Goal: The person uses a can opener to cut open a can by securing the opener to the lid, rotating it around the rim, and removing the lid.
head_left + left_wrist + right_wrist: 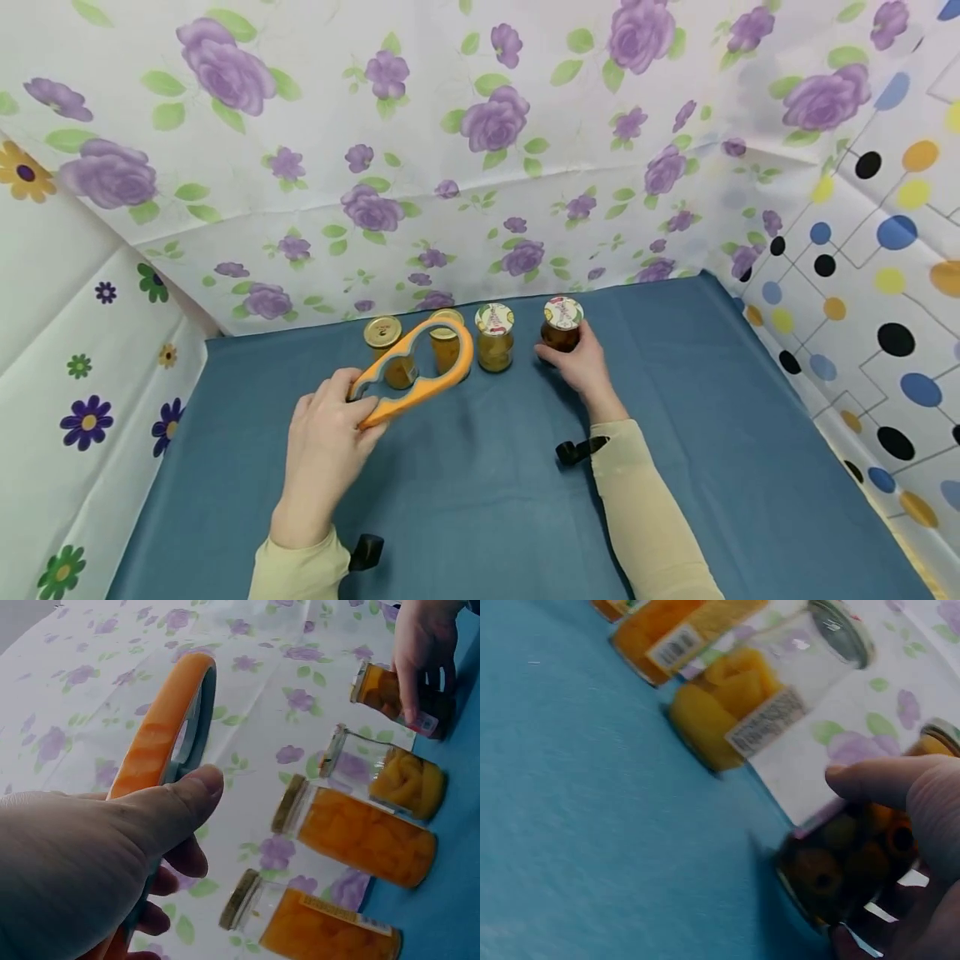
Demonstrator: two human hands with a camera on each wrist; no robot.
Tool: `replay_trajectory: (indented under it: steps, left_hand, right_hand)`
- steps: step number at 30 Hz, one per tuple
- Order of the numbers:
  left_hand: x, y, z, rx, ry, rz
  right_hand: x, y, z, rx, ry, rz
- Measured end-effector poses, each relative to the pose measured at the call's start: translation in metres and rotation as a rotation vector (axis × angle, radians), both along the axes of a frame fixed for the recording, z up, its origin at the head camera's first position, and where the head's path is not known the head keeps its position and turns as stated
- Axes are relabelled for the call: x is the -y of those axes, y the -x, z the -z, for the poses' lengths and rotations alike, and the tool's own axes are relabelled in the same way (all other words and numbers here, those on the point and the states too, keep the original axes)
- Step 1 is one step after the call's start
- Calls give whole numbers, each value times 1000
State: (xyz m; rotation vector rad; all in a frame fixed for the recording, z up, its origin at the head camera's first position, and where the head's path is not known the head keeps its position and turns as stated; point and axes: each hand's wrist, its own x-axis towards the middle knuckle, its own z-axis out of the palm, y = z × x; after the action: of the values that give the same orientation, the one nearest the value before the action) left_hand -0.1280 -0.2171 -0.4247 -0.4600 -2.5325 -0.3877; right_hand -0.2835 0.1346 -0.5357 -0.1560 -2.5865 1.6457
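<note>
My left hand (326, 446) grips an orange and grey jar opener (425, 390), holding it above the table with its loop toward the back. In the head view the loop overlaps two gold-lidded jars of orange fruit, the left jar (382, 333) and the middle jar (447, 353). Beside them stands a jar of yellow pieces (495, 348) with a patterned lid. Farther right, my right hand (587, 367) holds a small dark jar (840, 859) of round olive-like pieces by its sides; its lid is on. Part of that jar is hidden by the fingers.
Blue cloth (480, 517) covers the table. Behind the jars hangs a white sheet (315, 150) with purple flowers. A dotted sheet (862, 292) borders the right side, and another flowered sheet (97, 350) the left. Black straps show at both wrists.
</note>
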Motion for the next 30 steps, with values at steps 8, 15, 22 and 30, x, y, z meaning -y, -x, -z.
replay_trajectory:
  steps: [8, 15, 22, 30]
  left_hand:
    - [-1, -7, -4, -66, -42, 21]
    - [-5, -6, -7, -149, -91, 94]
    - [-7, -7, -8, -151, -33, 81]
    - [-8, -10, -9, -94, -143, 85]
  right_hand:
    - [13, 0, 1, -24, -6, 43]
    - [9, 1, 1, -54, -20, 60]
    - [5, 1, 5, -94, -14, 45]
    - [3, -4, 4, -133, 4, 44]
